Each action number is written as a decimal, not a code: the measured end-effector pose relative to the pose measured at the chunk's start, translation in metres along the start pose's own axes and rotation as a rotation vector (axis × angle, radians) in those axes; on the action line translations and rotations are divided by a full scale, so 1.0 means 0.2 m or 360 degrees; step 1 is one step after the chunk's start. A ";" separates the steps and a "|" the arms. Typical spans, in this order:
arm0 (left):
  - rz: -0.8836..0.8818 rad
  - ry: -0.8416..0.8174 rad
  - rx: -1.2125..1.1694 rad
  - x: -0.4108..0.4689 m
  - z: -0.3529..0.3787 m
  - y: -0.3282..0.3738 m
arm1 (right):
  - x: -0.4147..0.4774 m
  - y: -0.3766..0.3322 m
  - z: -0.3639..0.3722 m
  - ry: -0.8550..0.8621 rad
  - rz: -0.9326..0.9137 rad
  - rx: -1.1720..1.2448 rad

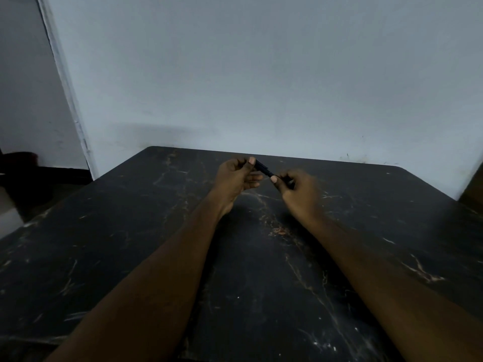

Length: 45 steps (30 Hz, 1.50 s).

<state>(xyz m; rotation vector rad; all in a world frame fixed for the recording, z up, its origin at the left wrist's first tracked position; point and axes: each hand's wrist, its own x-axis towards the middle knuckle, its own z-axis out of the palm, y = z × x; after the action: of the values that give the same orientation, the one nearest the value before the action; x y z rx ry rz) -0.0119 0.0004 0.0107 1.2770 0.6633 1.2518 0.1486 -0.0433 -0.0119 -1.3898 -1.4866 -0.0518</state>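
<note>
Holding a slim dark stick [264, 169] two-handed above the black table's [130, 244] far half.
Left hand [236, 178] pinches the upper end and right hand [298, 189] is curled round the lower end. The long axis slants down left-to-right, with both hands equally near. No legible markings.

Passable over the table [130, 257] outside left hand [236, 180] and right hand [300, 193]. Barred between them by the pen [262, 169], beyond by the wall [261, 87].

Scratched black marble-look table [130, 257]; matt painted wall [261, 74].
</note>
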 end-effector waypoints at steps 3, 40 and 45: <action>0.0009 0.0015 0.0011 0.00 0.00 -0.02 | 0.00 0.00 0.00 -0.0015 0.0024 0.0004; 0.0168 0.0336 0.1159 0.00 -0.03 -0.03 | 0.06 0.04 -0.22 -0.0191 0.0254 -0.0736; 0.0121 0.0171 0.1516 0.01 -0.03 -0.07 | 0.05 0.04 -0.28 -0.0455 0.0402 -0.0886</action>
<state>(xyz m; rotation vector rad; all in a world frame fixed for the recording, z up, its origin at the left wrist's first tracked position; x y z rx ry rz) -0.0135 0.0068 -0.0031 2.0150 1.3946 1.0852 0.1910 -0.0685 0.0158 -2.0983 -1.5830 -0.1185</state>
